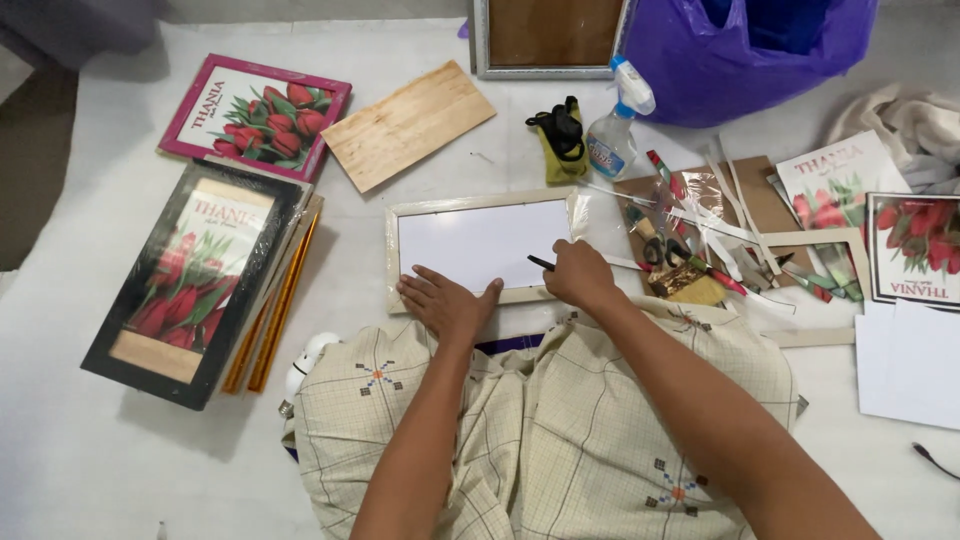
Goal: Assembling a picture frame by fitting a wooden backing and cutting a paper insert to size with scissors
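Pale picture frame [480,247] lies flat on white floor, just before person's lap, white sheet inside. Left hand [447,303] spread flat, pressing frame's lower edge. Right hand [580,274] closed around thin dark tool [541,263], possibly pen, tip on sheet. Scissors [655,245] and paper strips right of frame; spray bottle [616,130] behind; framed tulip print [190,280] well left.

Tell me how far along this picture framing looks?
Partly done. Finished-looking framed tulip prints sit stacked on the left. In hand: the left hand presses flat on a pale frame that shows only a blank white panel, while the right hand works a dark slim tool at its lower edge. Still left: loose tulip prints and a wooden backing board lie unused.
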